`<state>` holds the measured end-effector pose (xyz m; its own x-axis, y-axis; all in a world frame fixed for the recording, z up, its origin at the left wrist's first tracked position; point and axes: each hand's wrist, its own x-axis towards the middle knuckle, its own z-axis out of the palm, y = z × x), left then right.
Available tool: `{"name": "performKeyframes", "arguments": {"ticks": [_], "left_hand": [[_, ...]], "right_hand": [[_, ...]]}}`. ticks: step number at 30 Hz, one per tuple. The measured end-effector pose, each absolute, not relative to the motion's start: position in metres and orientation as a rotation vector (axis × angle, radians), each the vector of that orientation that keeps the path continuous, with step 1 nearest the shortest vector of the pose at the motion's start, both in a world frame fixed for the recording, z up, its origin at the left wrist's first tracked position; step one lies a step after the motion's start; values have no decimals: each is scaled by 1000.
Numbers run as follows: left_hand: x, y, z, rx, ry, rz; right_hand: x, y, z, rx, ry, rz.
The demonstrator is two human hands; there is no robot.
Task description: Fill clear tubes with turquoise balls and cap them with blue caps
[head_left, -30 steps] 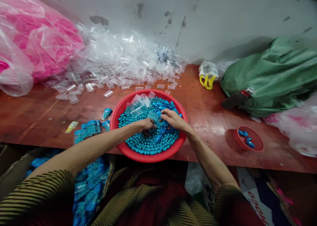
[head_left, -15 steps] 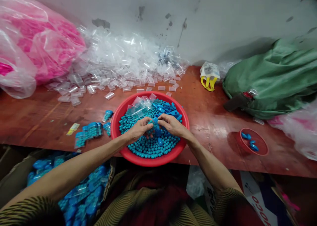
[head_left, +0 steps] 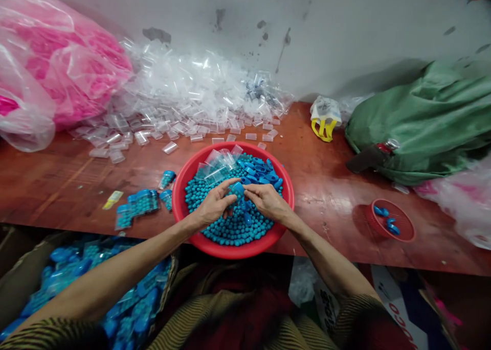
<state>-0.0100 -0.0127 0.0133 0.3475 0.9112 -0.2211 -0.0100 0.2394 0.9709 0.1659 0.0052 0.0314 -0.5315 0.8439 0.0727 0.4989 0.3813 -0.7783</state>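
Note:
A red plastic basin (head_left: 180,186) holds many round blue-green beads (head_left: 226,235), with blue plastic caps (head_left: 263,171) at its back right and empty clear plastic cases (head_left: 218,163) at its back left. Over the middle of the beads, my left hand (head_left: 217,203) is closed around a small case with a blue cap (head_left: 238,188); fingers hide most of its body. My right hand (head_left: 268,201) pinches the right side of that same cap between thumb and fingertips. Another blue piece (head_left: 247,218) lies on the beads just below the hands.
Filled blue-capped cases (head_left: 142,202) stand left of the basin on the red-brown table (head_left: 330,202). A heap of clear cases (head_left: 184,94) lies behind, beside a pink bag (head_left: 69,59). A small red basket (head_left: 410,227) and green sack (head_left: 422,125) are right. Below left is a filled carton (head_left: 141,288).
The blue cap between my hands has turned and now shows more of its top. My left index finger has stretched out along its far side. The basin and surroundings stay put.

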Motion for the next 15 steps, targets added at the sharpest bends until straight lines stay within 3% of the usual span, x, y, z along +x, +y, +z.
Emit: {"name": "performKeyframes", "arguments": {"ticks": [15], "left_hand": [[-3, -19, 13, 1115, 1073, 796]], "right_hand": [[176, 5, 16, -1037, -2218, 1178]]}}
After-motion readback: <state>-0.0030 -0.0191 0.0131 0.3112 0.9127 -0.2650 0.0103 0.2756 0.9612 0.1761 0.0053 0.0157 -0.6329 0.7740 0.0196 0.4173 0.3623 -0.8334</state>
